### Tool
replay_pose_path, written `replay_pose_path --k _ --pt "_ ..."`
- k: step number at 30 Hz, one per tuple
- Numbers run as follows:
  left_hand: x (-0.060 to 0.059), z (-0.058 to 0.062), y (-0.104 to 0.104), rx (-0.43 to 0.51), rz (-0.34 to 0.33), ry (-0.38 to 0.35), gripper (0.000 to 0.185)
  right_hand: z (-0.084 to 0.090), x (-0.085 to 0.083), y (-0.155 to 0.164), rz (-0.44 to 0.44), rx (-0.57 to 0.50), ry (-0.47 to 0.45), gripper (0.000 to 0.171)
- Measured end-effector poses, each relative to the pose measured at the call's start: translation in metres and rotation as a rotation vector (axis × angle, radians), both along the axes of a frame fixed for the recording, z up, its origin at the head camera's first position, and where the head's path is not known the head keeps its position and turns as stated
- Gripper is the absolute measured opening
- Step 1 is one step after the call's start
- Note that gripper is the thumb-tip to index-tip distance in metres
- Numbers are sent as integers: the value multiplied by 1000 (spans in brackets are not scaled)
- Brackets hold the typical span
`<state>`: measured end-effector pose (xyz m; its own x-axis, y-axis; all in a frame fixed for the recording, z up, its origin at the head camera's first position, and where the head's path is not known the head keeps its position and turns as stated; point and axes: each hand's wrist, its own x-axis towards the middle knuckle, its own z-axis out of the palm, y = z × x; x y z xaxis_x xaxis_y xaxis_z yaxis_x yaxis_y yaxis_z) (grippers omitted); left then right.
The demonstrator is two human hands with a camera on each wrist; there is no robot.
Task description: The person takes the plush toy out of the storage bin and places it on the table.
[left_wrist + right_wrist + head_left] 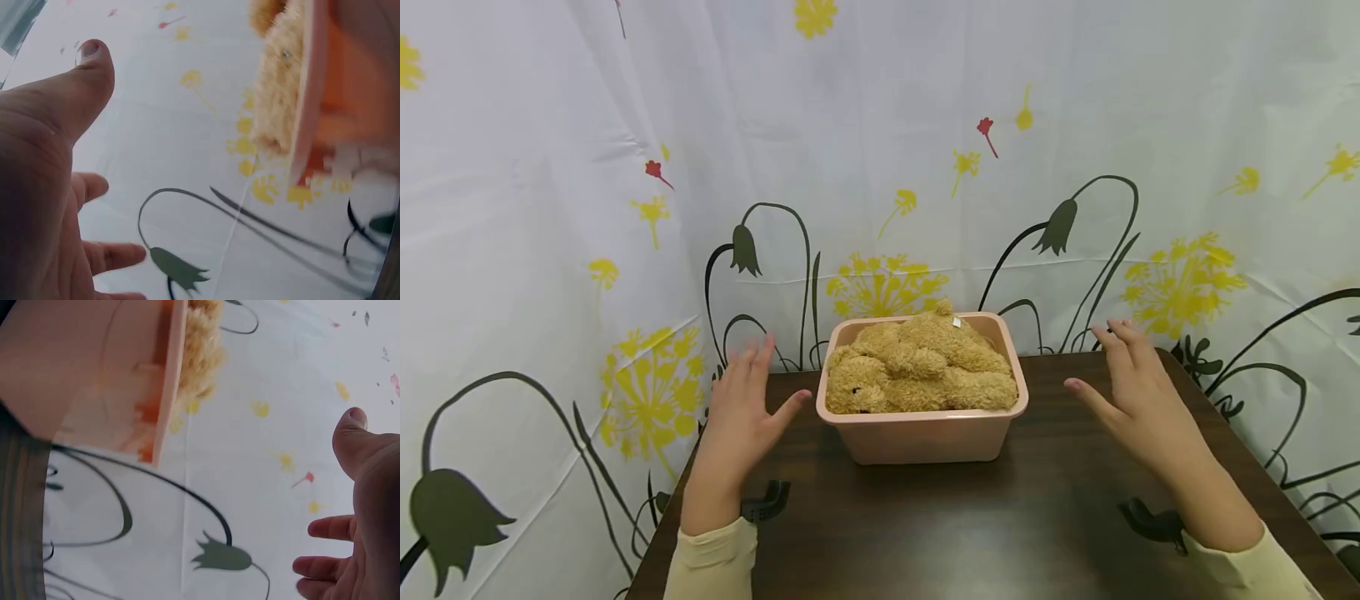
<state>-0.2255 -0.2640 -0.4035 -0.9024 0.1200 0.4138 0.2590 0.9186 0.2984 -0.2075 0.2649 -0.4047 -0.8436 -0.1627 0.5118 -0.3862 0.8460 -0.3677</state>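
A pink plastic tub (925, 437) stands on the dark table, with a curly tan plush toy (917, 367) lying inside it. The toy heaps above the rim, and one dark eye and a small white tag show on it. To the tub's left, my left hand (737, 425) is raised with fingers spread, apart from the wall. On the other side my right hand (1142, 408) is held up likewise, farther from the tub, its thumb toward it. Both hands hold nothing. Each wrist view shows the tub's side wall (362, 75) and some of the toy's fur (199, 353).
The dark wood table (955, 533) reaches back to a white curtain (880, 150) printed with yellow, red and dark green flowers. Black wrist mounts (766, 502) stick out at both sleeves.
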Motion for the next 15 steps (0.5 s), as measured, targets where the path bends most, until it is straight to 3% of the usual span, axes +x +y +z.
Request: replay_pose_path --k 11,15 --pt "-30 -36 25 271 -148 -285 102 13 -13 -48 82 -31 -93 82" --pt "-40 -50 33 382 -210 -337 104 17 -26 -73 123 -36 -129 80"
